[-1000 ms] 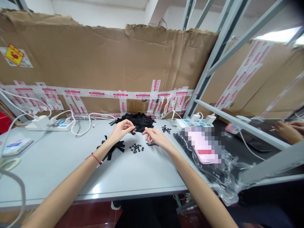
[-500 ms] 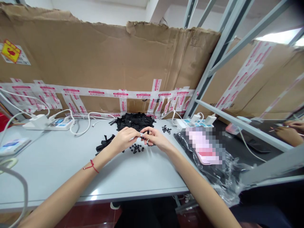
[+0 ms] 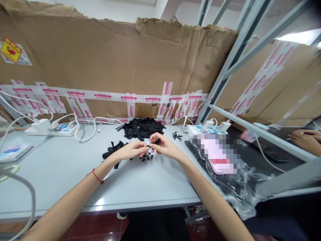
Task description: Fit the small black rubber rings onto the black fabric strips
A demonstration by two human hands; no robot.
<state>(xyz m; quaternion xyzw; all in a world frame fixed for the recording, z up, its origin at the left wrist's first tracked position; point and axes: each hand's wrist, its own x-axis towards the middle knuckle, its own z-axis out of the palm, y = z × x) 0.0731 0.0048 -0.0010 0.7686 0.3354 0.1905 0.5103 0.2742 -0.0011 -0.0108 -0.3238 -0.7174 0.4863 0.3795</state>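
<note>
My left hand [image 3: 133, 150] and my right hand [image 3: 164, 147] meet above the table, fingertips almost touching. Both pinch a small black strip [image 3: 154, 143], part of which curves between the right thumb and fingers. The fingers hide much of it. Just below the hands lie several small black round pieces [image 3: 145, 158], some with a hole in the middle. Left of my left hand is a loose heap of black strips [image 3: 112, 150]. Behind both hands sits a bigger pile of black strips [image 3: 142, 127]. More small black pieces [image 3: 177, 136] are scattered to the right.
A pink phone [image 3: 217, 157], partly blurred out, lies on black plastic wrapping at right. Power strips [image 3: 51, 130] and white cables [image 3: 94, 129] run along the back by a taped cardboard wall [image 3: 112, 63]. Beyond a metal frame [image 3: 220, 80], another person's hands [image 3: 304, 140] show.
My hands have dropped slightly and stay together. The right fingers have curled more around the black strip, and the left fingertips have shifted slightly. The camera view has moved a little.
</note>
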